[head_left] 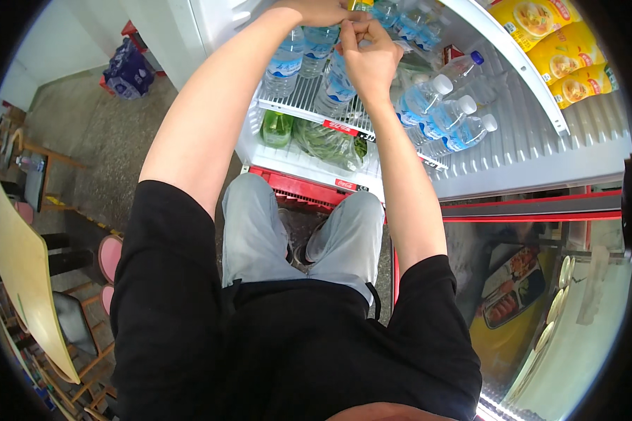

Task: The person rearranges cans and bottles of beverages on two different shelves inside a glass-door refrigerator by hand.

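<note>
Clear plastic bottles with blue labels sit on the white wire shelf below my left hand and right hand; whether either grip is grasping one, I cannot tell.

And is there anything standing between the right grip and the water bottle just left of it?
Nothing visible does: the right grip shows close beside the upper part of the water bottle. Whether they touch, I cannot tell.
</note>
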A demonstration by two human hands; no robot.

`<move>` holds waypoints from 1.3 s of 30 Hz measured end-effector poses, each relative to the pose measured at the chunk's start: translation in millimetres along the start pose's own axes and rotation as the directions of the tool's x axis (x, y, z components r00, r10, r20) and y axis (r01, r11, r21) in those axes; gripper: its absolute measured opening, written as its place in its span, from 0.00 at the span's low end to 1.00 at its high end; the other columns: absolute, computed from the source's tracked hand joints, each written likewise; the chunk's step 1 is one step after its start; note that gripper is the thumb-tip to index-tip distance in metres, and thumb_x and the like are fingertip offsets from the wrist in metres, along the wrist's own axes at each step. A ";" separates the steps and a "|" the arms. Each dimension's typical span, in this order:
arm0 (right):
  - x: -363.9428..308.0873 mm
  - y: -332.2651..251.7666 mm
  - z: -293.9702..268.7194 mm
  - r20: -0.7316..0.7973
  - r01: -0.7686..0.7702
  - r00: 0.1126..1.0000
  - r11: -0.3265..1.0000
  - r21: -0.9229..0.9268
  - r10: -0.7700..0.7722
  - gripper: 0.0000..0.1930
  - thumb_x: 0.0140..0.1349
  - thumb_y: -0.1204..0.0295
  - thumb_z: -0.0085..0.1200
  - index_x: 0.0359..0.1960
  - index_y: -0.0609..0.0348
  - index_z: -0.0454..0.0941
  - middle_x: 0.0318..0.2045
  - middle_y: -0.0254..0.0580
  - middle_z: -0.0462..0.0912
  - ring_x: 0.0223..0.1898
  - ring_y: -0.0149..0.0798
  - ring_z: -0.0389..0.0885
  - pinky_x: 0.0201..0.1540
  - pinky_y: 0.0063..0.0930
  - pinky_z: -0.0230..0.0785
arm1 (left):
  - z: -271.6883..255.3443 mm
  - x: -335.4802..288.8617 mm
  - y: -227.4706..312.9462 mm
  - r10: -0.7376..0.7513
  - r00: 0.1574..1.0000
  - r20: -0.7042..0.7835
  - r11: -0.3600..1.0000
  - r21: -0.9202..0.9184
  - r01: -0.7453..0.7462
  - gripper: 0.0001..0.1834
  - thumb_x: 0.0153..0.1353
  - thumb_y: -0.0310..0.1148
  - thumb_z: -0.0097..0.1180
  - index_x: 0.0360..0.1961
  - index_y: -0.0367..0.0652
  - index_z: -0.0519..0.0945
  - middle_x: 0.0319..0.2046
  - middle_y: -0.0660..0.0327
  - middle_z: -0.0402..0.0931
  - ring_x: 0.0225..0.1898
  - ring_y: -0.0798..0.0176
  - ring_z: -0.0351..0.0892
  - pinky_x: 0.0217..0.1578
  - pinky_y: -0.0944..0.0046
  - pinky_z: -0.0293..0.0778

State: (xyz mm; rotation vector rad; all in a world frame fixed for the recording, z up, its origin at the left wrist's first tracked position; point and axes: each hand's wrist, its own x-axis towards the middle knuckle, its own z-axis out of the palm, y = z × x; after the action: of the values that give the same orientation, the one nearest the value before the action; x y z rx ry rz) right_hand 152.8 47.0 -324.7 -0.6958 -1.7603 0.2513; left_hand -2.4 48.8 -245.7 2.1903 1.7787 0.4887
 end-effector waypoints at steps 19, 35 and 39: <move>3.1 -18.6 28.0 -0.074 -0.078 0.993 0.971 0.226 0.097 0.10 0.70 0.67 0.55 0.35 0.59 0.72 0.17 0.39 0.83 0.21 0.38 0.86 0.25 0.31 0.73 | 14.7 24.1 -25.3 -0.093 0.987 -0.127 0.991 -0.105 0.080 0.41 0.72 0.64 0.27 0.36 0.41 0.86 0.37 0.47 0.85 0.43 0.44 0.83 0.47 0.49 0.73; 2.1 -25.8 15.7 0.004 -0.075 0.997 0.996 0.055 0.074 0.08 0.66 0.70 0.57 0.32 0.60 0.75 0.22 0.47 0.84 0.25 0.47 0.86 0.32 0.38 0.75 | 21.9 17.5 -18.2 -0.186 0.950 -0.251 0.983 -0.058 0.177 0.42 0.70 0.67 0.29 0.37 0.43 0.88 0.41 0.46 0.84 0.47 0.45 0.83 0.52 0.49 0.74; 7.6 -22.6 -6.5 0.144 0.133 0.982 0.987 -0.094 -0.119 0.07 0.60 0.71 0.62 0.30 0.61 0.79 0.29 0.49 0.84 0.34 0.52 0.83 0.40 0.42 0.73 | 18.5 14.9 -13.1 -0.208 0.955 -0.212 0.978 -0.025 0.208 0.43 0.70 0.67 0.30 0.40 0.40 0.87 0.42 0.46 0.84 0.49 0.44 0.82 0.54 0.49 0.74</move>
State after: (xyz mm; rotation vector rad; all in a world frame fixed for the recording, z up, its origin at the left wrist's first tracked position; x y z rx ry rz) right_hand 150.3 32.1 -305.1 -0.6503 -1.9531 0.1246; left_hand -3.3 66.1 -266.6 1.9802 2.0895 0.6975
